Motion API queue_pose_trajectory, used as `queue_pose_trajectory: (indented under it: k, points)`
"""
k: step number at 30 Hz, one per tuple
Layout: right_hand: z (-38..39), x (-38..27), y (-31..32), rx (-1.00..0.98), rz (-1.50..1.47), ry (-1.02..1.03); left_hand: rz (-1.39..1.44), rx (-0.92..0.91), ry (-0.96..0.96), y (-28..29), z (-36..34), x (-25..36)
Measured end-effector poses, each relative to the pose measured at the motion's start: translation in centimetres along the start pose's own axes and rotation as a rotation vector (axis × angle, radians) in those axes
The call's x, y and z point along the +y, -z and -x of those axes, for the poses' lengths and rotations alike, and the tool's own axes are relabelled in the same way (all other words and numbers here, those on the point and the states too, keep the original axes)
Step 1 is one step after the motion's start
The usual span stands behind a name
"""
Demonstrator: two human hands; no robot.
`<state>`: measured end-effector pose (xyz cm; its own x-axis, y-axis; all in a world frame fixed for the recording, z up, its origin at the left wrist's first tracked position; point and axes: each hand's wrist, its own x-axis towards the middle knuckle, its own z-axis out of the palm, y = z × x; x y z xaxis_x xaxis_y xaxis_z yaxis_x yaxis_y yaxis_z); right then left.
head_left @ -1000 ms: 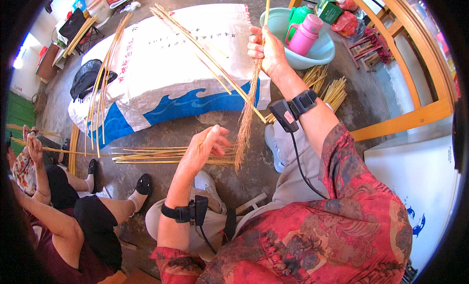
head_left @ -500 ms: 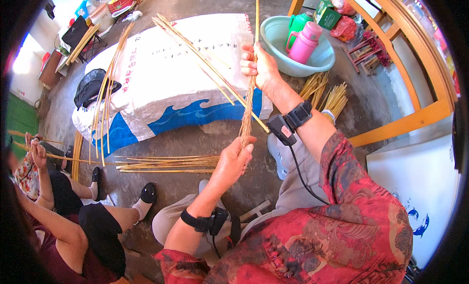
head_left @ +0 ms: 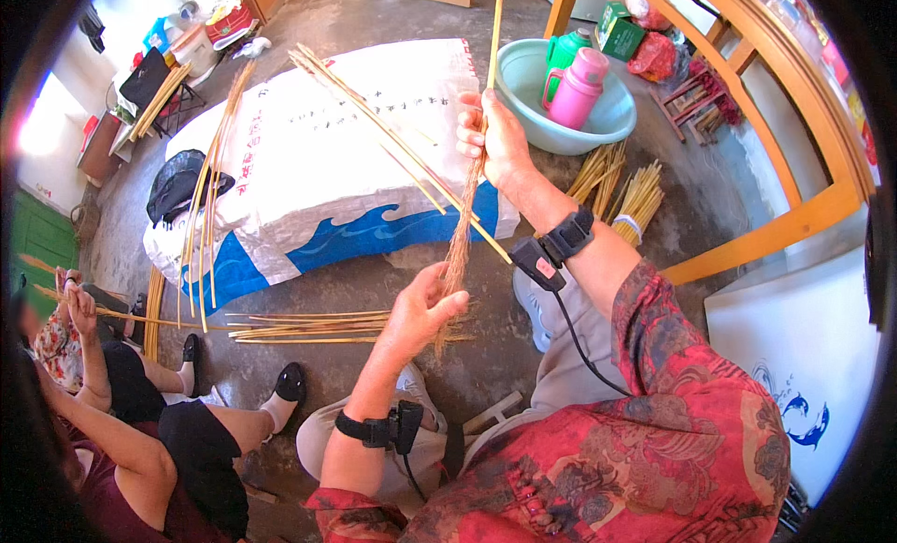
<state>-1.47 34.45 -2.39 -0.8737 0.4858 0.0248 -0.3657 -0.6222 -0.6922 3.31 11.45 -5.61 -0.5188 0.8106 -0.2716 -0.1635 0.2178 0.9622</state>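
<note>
Passing through the clenched right hand (head_left: 505,136), a stalk (head_left: 496,38), bristles (head_left: 463,230) at the left hand (head_left: 419,311), grip unclear.

I see a pale blue basin (head_left: 572,143) at upper right — pink flask (head_left: 576,92), green flask (head_left: 561,55) inside — and a white panel (head_left: 790,342) at lower right of the frame.

Large red characters (head_left: 249,160) run down the left part of the white sheet (head_left: 308,169); smaller black characters (head_left: 374,110) cross its middle, with red print (head_left: 470,62) at its upper right. Marks by the white panel's (head_left: 738,319) blue dolphins (head_left: 809,423) are too small to read.
</note>
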Motion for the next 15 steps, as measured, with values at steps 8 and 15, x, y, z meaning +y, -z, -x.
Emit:
queue_pose_trajectory:
  k: [8, 15]
  points:
    - [0.8, 1.1, -0.3, 0.014, -0.004, -0.028, 0.071, 0.136, -0.113, -0.2, -1.4, 1.3]
    - [2.3, 1.3, -1.8, -0.088, -0.061, -0.192, 0.241, 0.133, 0.038, -1.9, -1.7, 1.5]
